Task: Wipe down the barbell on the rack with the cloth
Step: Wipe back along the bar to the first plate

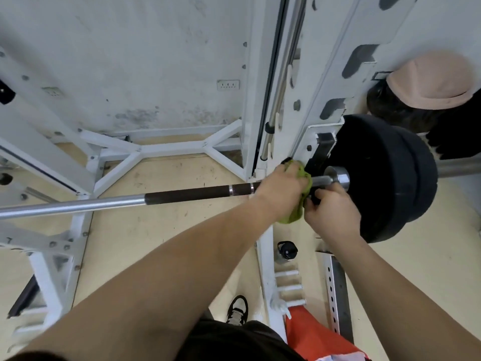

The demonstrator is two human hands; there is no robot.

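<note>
The barbell [109, 201] lies across the white rack [263, 105], with a silver shaft and a dark knurled section. Black weight plates [390, 178] sit on its right end behind a chrome collar [338, 177]. My left hand [279, 187] wraps a green cloth [303, 178] around the bar just left of the collar. My right hand [329, 212] is beside it under the collar, fingers closed on a small black part by the cloth's lower end; what that part is I cannot tell.
A person in a pink cap [429, 79] stands behind the plates at the right. On the beige floor below are a black bottle [286, 250], rack pegs [289, 287], a perforated post [331, 290] and my shoe [237, 310]. Rack braces [145, 152] cross the floor to the left.
</note>
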